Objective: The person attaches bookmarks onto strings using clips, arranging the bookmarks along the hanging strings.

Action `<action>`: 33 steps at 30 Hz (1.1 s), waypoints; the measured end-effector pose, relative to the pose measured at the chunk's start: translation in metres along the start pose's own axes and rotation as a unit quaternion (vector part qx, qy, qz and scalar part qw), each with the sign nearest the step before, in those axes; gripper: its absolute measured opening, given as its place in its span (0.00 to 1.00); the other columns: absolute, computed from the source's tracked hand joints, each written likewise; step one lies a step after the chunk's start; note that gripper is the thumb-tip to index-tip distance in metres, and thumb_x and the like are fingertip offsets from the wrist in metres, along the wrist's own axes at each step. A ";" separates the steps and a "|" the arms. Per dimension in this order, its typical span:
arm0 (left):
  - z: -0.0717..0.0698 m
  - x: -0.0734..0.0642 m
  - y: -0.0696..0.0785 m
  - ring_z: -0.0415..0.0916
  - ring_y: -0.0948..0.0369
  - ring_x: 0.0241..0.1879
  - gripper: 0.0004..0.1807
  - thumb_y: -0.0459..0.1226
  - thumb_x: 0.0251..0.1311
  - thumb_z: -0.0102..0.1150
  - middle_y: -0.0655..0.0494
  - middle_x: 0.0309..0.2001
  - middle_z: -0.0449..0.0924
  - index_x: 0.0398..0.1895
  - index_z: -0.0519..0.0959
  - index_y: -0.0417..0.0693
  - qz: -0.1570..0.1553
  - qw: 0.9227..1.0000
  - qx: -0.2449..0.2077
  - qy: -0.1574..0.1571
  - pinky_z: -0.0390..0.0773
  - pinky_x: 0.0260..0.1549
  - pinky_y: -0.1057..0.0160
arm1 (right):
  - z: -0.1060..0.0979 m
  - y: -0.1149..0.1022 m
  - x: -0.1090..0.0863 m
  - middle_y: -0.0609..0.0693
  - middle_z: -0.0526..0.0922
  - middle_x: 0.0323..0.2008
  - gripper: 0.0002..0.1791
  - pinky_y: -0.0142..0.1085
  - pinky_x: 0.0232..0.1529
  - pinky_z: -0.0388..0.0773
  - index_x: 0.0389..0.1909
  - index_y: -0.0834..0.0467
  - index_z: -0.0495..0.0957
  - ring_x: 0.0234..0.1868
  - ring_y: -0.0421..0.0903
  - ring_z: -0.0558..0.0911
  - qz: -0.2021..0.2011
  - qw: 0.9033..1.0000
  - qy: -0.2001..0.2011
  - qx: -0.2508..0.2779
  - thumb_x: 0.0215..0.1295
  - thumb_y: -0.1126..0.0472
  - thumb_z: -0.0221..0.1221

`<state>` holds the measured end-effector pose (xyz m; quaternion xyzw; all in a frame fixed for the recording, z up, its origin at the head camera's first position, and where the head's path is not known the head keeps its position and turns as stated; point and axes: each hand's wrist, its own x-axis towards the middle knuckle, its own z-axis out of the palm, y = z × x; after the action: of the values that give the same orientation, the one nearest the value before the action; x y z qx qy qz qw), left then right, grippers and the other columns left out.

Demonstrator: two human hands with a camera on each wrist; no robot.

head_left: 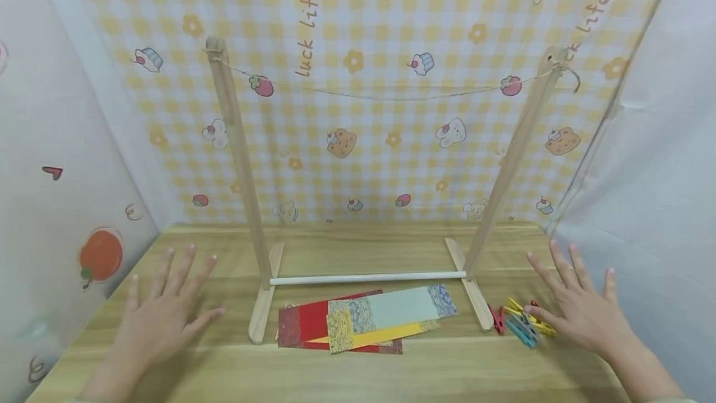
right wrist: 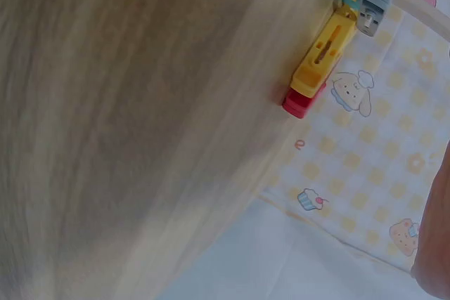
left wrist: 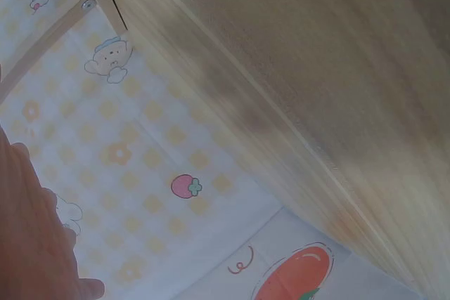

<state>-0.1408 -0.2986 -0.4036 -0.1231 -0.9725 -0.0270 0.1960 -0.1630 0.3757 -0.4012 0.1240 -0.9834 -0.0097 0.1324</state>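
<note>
My left hand (head_left: 162, 316) is spread with straight fingers over the left side of the wooden table, holding nothing. On the right, my right hand (head_left: 584, 310) is spread the same way, its thumb overlapping a small pile of clothespins in the head view. The pile has a yellow clothespin (right wrist: 325, 54), a teal clothespin (head_left: 521, 332), a grey one (right wrist: 374, 10) and red ones (head_left: 496, 319). Between the hands lies a stack of patterned paper strips: a pale green strip (head_left: 397, 311), a yellow strip (head_left: 386, 334) and a red strip (head_left: 313, 321).
Behind the strips stands a wooden frame with a left post (head_left: 240, 154), a right post (head_left: 514, 160) and a white crossbar (head_left: 363, 278) low down. A thin string (head_left: 386, 99) sags between the post tops. A checked cloth (head_left: 358, 173) hangs at the back, with white walls either side.
</note>
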 end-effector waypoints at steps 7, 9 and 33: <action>0.001 -0.003 0.006 0.13 0.56 0.78 0.49 0.62 0.63 0.55 0.57 0.81 0.25 0.80 0.40 0.68 0.000 1.000 -0.003 0.002 0.11 0.65 0.36 | 0.006 -0.003 -0.004 0.47 0.21 0.79 0.55 0.68 0.58 0.06 0.79 0.37 0.34 0.76 0.50 0.17 0.000 1.000 -0.011 0.006 0.61 0.32 0.59; 0.001 -0.003 0.008 0.14 0.57 0.78 0.49 0.62 0.63 0.55 0.56 0.81 0.25 0.80 0.40 0.68 0.000 1.000 -0.002 0.003 0.11 0.66 0.37 | 0.006 -0.004 -0.004 0.47 0.21 0.79 0.55 0.68 0.59 0.07 0.80 0.37 0.34 0.76 0.49 0.17 0.002 1.000 -0.014 0.010 0.62 0.32 0.59; -0.008 0.008 0.040 0.18 0.54 0.79 0.48 0.61 0.64 0.55 0.56 0.82 0.29 0.80 0.43 0.65 0.034 0.999 -0.013 0.003 0.19 0.69 0.34 | 0.001 -0.027 0.004 0.61 0.56 0.76 0.39 0.78 0.53 0.61 0.68 0.53 0.70 0.72 0.72 0.57 -0.036 0.996 -0.062 0.056 0.56 0.44 0.69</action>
<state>-0.1348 -0.2590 -0.3928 -0.1584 -0.9667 -0.0333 0.1984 -0.1611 0.3489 -0.4027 0.1654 -0.9836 0.0329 0.0639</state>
